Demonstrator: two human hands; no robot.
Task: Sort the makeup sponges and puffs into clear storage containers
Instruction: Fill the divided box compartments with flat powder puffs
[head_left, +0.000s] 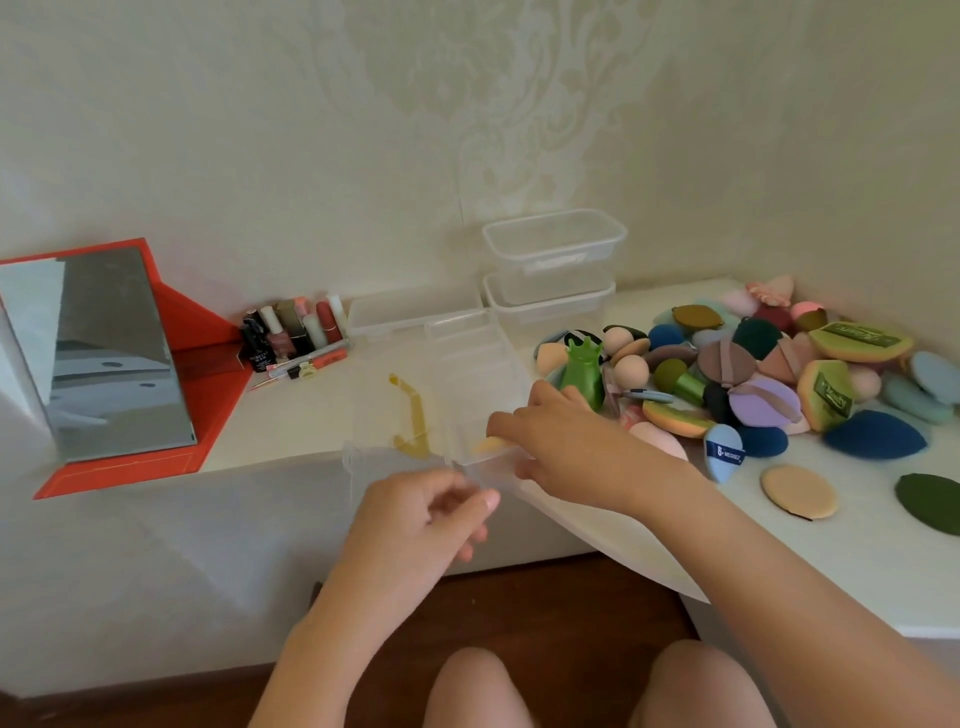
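A clear lidded container (467, 374) stands open at the front edge of the white table (291, 415), its lid (395, 415) with a yellow clasp lying to the left. My right hand (556, 436) rests on the container's near right rim, fingers over a pale yellow sponge (491, 445) inside. My left hand (426, 514) pinches the near front corner of the container. A big pile of coloured sponges and puffs (753, 374) covers the table to the right.
Two empty clear tubs (553, 244) are stacked at the back wall, a low clear box (410, 309) beside them. Nail polish bottles and lipsticks (291, 332) cluster at the back left. A mirror in a red case (114, 353) stands far left.
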